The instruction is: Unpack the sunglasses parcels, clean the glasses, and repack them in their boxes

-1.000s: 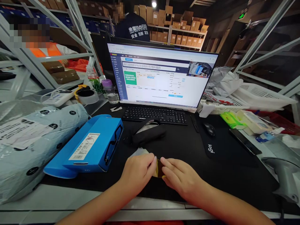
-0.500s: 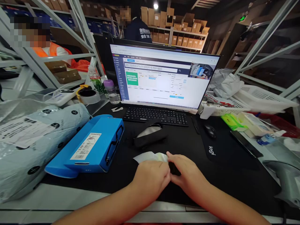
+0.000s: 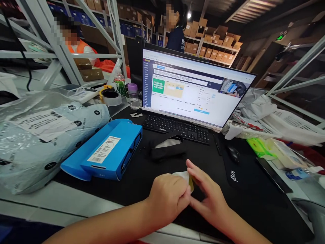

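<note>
Over the front of the black desk mat, my left hand [image 3: 169, 193] is closed around a thin white slip [image 3: 183, 175], probably paper, most of it hidden by the fist. A yellowish edge shows on the slip's right side. My right hand [image 3: 209, 189] is just to the right, fingers stretched and thumb spread away from them. Its thumb tip meets the left hand, and its fingers are close to the yellowish edge. Beyond both hands lies a black pouch-like item [image 3: 167, 149] with a grey opening. A blue carton [image 3: 114, 152] stands on the left, bearing a white label.
A large plastic-wrapped parcel [image 3: 50, 142] covers the left side. A keyboard [image 3: 175, 128] and monitor [image 3: 193, 91] stand at the back, with a mouse [image 3: 233, 153] and phone [image 3: 274, 174] on the right. A grey handheld scanner [image 3: 311, 210] sits front right. Two people are behind the desk.
The view has swung left, so things appear farther right. Less of the white slip shows past my left hand, and its yellowish edge is now visible. The person behind the monitor has turned.
</note>
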Demonstrator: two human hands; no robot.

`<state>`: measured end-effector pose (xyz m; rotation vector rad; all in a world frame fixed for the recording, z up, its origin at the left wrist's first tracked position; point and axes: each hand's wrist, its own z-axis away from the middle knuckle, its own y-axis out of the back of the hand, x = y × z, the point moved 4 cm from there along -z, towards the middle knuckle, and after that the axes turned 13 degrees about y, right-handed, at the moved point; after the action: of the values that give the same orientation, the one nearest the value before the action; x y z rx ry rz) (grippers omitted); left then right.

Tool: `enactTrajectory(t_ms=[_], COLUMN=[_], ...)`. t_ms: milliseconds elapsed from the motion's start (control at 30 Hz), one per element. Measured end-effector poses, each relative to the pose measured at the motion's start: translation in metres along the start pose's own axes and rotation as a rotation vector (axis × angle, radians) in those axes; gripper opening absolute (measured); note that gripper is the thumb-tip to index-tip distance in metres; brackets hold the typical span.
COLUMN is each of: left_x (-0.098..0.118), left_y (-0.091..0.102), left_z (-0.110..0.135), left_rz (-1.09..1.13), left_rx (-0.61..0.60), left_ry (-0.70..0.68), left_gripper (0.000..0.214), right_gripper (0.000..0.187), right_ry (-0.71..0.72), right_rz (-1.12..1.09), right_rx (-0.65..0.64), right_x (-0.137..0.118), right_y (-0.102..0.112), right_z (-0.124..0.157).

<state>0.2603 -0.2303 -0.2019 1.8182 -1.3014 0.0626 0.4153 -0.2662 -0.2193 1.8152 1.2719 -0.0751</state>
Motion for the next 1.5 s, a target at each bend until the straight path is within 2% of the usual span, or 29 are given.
enactTrajectory(t_ms=[67, 167, 300, 400, 500, 633, 733, 833, 900, 967, 1033, 1067, 1167, 1233, 1333, 1400, 1433, 1500], left_x=[-0.009, -0.03, -0.054, -0.064, -0.071, -0.074, -0.074, -0.078, -0.08, -0.08, -0.078, -0.077, -0.08, -0.083, -0.084, -0.08, -0.077, -0.071], left_y=[0.009, 0.02, 0.029, 0.033, 0.04, 0.051, 0.055, 0.054, 0.052, 0.05, 0.044, 0.038, 0.025, 0.024, 0.029, 0.029, 0.029, 0.026], left_z=[0.008, 0.012, 0.007, 0.003, 0.002, 0.0, -0.003, -0.001, 0.002, 0.006, 0.011, 0.012, 0.016, 0.017, 0.016, 0.015, 0.015, 0.014], left_rz=[0.029, 0.121, 0.302, 0.379, 0.354, 0.342, 0.318, 0.256, 0.202, 0.127, 0.019, -0.033, -0.072, -0.041, -0.019, -0.023, -0.029, -0.02], left_rx=[0.008, -0.016, -0.028, -0.048, -0.029, -0.025, -0.061, -0.053, 0.02, 0.167, 0.244, 0.218, 0.034, -0.011, -0.039, -0.116, -0.165, -0.261], left_ry=[0.045, 0.267, 0.562, 0.641, 0.641, 0.566, 0.488, 0.459, 0.414, 0.325, 0.24, 0.214, 0.259, 0.315, 0.355, 0.348, 0.341, 0.342], left_gripper=[0.035, 0.039, 0.042, 0.043, 0.043, 0.042, 0.043, 0.046, 0.042, 0.043, 0.081, 0.09, 0.074, 0.06, 0.037, 0.03, 0.03, 0.031], right_gripper=[0.088, 0.11, 0.1, 0.101, 0.104, 0.099, 0.08, 0.051, 0.032, 0.022, 0.024, 0.026, 0.038, 0.044, 0.026, 0.023, 0.033, 0.082], right_ry=[-0.018, -0.052, 0.022, 0.112, 0.152, 0.238, 0.225, 0.181, 0.148, 0.07, -0.042, -0.097, -0.23, -0.289, -0.28, -0.18, -0.112, 0.009], right_rz=[-0.12, -0.3, -0.328, -0.261, -0.119, -0.079, -0.077, -0.076, -0.09, -0.12, -0.184, -0.225, -0.308, -0.299, -0.085, 0.125, 0.185, 0.165], right_rx=[-0.021, -0.117, -0.255, -0.307, -0.304, -0.172, -0.151, -0.086, -0.017, 0.048, 0.133, 0.17, 0.214, 0.161, 0.105, 0.087, 0.045, -0.132], right_x=[0.007, 0.005, -0.013, -0.021, -0.017, -0.011, -0.006, 0.0, 0.003, 0.007, 0.012, 0.014, 0.022, 0.028, 0.031, 0.023, 0.017, 0.004], right_y=[0.001, 0.0, -0.016, -0.036, -0.051, -0.052, -0.046, -0.037, -0.033, -0.031, -0.03, -0.03, -0.025, -0.015, 0.016, 0.036, 0.04, 0.035], right_z=[-0.006, -0.02, -0.041, -0.056, -0.07, -0.091, -0.106, -0.116, -0.118, -0.116, -0.112, -0.11, -0.103, -0.099, -0.095, -0.093, -0.092, -0.09])
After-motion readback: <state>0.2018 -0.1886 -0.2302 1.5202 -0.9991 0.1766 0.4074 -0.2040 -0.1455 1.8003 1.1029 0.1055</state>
